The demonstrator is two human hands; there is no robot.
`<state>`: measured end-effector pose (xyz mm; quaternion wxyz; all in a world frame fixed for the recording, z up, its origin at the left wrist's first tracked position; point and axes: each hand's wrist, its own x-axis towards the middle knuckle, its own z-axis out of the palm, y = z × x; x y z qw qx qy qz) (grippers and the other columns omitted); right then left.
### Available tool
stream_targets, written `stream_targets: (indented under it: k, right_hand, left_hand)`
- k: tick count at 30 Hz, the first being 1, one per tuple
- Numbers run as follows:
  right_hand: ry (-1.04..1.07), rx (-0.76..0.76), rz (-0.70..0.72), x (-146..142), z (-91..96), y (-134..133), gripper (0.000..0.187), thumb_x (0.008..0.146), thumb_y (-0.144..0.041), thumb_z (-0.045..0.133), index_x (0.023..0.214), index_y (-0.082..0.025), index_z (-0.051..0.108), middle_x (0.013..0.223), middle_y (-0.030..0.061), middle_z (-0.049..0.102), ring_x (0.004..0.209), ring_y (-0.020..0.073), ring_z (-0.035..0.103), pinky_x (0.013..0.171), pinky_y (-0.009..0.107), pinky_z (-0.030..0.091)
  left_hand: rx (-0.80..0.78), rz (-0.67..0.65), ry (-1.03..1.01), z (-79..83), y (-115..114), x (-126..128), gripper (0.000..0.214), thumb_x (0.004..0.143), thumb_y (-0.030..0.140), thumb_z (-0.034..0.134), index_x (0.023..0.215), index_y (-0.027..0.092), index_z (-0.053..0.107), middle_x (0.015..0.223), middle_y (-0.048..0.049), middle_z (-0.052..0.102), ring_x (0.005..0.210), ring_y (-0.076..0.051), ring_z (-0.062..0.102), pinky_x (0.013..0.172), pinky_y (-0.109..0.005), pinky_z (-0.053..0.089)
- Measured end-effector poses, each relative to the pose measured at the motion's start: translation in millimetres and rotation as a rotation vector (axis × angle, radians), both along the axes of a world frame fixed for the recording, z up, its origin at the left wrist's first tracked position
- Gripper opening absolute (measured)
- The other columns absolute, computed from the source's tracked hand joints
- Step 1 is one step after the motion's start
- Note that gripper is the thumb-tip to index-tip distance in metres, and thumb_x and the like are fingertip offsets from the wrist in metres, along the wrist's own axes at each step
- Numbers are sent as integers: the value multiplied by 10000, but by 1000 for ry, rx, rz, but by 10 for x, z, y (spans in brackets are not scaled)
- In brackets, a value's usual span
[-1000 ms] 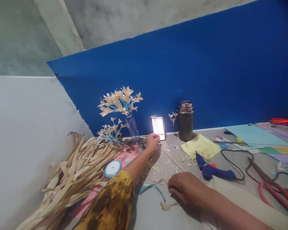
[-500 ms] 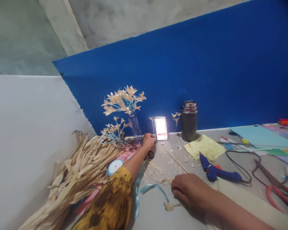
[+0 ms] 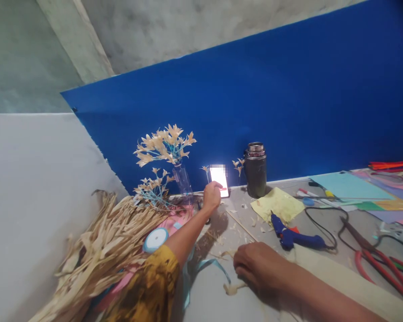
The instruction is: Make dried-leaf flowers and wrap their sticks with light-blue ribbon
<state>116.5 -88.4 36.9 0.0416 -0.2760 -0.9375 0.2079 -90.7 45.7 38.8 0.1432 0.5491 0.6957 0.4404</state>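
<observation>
My left hand (image 3: 212, 197) reaches far across the table to a lit phone (image 3: 219, 178) that leans against the blue board (image 3: 289, 112). Its fingers are curled and its thumb lies over the phone's lower left corner. My right hand (image 3: 257, 267) rests knuckles up on the grey table (image 3: 208, 299) nearer to me, fingers folded under. A pale husk scrap (image 3: 233, 289) and a light blue ribbon (image 3: 212, 263) lie just left of it. Whatever the right fingers pinch is hidden.
Left of the phone stands a clear bottle (image 3: 182, 180) of husk flowers (image 3: 164, 144), with a dried husk heap (image 3: 100, 250) and ribbon roll (image 3: 155, 239) nearer. To the right are a dark jar (image 3: 255, 170), yellow paper (image 3: 278, 204), blue glue gun (image 3: 293, 237), red pliers (image 3: 383, 264) and coloured sheets (image 3: 362, 190).
My left hand dipped to the table left of the phone, then rose back onto the phone's lower corner. My right hand has hardly moved. The view swayed slightly.
</observation>
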Motion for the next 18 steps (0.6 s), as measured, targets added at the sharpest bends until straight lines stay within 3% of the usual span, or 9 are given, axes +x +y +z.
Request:
stream_targets:
  k: [4,7,10,14,18]
  right_hand:
    - [-10,17,10,-2,-20,29,173,876,-242,577,852,-196,742,914,77,771,819,208,681,676,272,373]
    - [-17,31,15,6,-49,50,172,878,-260,585,870,-202,747,924,76,772,829,214,682,678,279,373]
    - [-22,55,24,17,-90,69,168,875,-266,590,876,-205,747,923,77,773,824,219,684,672,285,374]
    - [4,89,26,25,-140,85,167,878,-274,593,873,-203,744,909,81,775,805,222,688,670,291,379]
    - [2,78,-5,16,-133,105,150,871,-250,597,845,-204,738,891,80,776,794,228,689,662,295,373]
  left_hand:
    - [-66,-64,128,70,219,386,263,864,113,490,949,178,730,1104,-107,736,1065,-210,659,943,-309,493]
    - [-149,-78,188,51,379,530,158,815,178,619,917,150,737,1008,-153,745,982,-267,681,886,-360,513]
    - [-170,-95,212,16,458,552,109,780,148,639,817,154,741,893,-145,747,891,-266,690,834,-361,516]
    - [-103,-98,167,2,407,492,147,768,95,590,729,152,720,860,-135,741,853,-245,676,791,-339,509]
    - [-16,-155,37,42,147,430,119,781,150,607,714,161,706,726,-56,703,696,-173,646,676,-265,493]
